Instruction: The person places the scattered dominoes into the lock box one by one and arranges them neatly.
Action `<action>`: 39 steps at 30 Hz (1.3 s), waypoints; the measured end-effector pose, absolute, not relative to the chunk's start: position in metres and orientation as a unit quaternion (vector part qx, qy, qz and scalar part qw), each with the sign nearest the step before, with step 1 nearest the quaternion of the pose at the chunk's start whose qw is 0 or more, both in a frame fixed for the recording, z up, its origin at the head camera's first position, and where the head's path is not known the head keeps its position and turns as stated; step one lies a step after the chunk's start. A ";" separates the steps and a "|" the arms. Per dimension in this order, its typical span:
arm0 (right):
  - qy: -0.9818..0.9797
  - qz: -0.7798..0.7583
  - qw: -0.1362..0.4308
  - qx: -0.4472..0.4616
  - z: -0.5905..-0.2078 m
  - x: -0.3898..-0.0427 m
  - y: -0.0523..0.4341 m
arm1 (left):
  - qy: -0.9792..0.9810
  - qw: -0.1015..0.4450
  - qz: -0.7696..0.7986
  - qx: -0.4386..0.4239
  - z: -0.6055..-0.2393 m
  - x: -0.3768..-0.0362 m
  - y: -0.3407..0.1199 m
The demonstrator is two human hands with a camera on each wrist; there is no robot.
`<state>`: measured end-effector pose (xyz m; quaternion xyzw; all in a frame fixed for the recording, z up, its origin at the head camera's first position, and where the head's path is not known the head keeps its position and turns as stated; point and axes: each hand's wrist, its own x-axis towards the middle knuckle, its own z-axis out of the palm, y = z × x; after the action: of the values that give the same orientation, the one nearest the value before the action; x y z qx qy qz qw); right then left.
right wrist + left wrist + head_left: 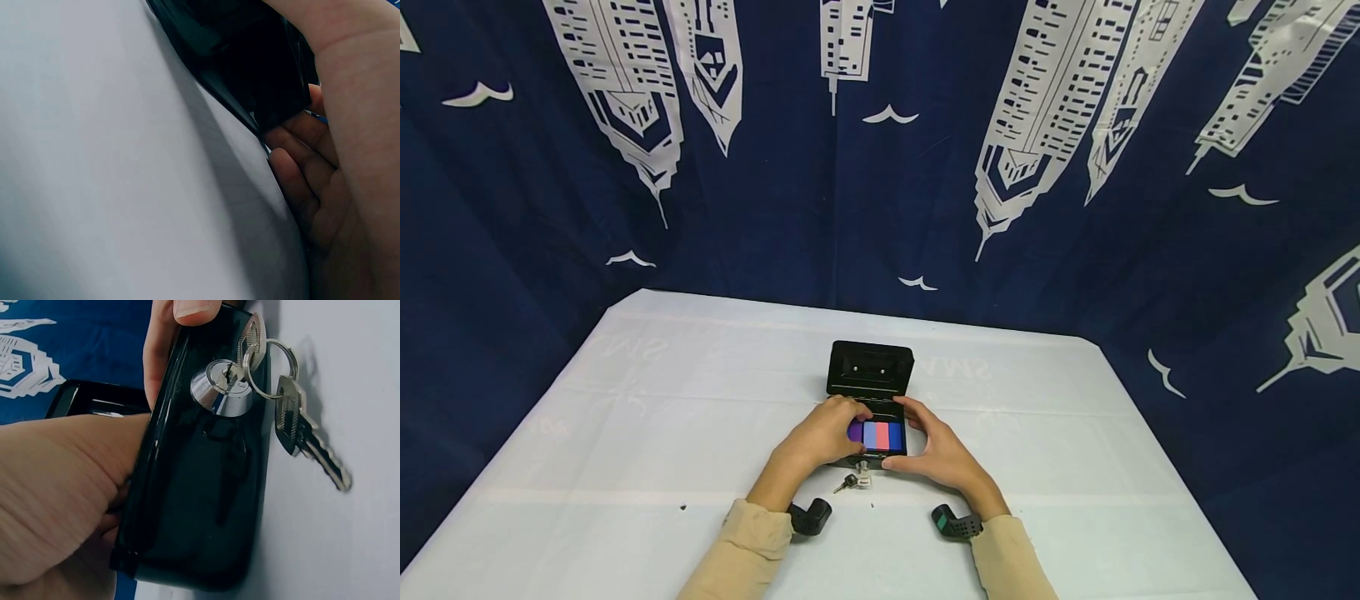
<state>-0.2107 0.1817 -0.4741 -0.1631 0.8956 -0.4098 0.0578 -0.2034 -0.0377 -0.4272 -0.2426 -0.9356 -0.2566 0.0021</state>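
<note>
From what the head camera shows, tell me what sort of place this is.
Probably a staged recording setup rather than a lived-in room: a table under a plain white cloth, a navy skyscraper-print backdrop hung around it, and only a small black lockbox with keys.

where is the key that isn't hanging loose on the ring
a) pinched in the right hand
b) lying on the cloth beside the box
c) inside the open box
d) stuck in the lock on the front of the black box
d: in the left wrist view one key sits in the silver lock on the black box, while the second key hangs from the ring onto the table.
</note>
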 end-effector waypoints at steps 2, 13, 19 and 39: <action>0.895 -0.411 0.058 -0.163 -0.474 -0.211 0.182 | -0.933 0.001 -0.264 -0.246 -0.428 -0.204 -0.038; 0.895 -0.409 0.055 -0.170 -0.472 -0.208 0.182 | -0.930 0.002 -0.267 -0.251 -0.433 -0.206 -0.038; 0.897 -0.403 0.054 -0.172 -0.473 -0.208 0.182 | -0.929 0.009 -0.265 -0.257 -0.434 -0.207 -0.038; 0.900 -0.400 0.050 -0.166 -0.475 -0.213 0.182 | -0.925 -0.004 -0.277 -0.260 -0.436 -0.211 -0.040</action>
<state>-0.2134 0.1824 -0.4745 -0.1662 0.9000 -0.3997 0.0504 -0.2111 -0.0396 -0.4360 -0.2596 -0.9250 -0.2775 -0.0040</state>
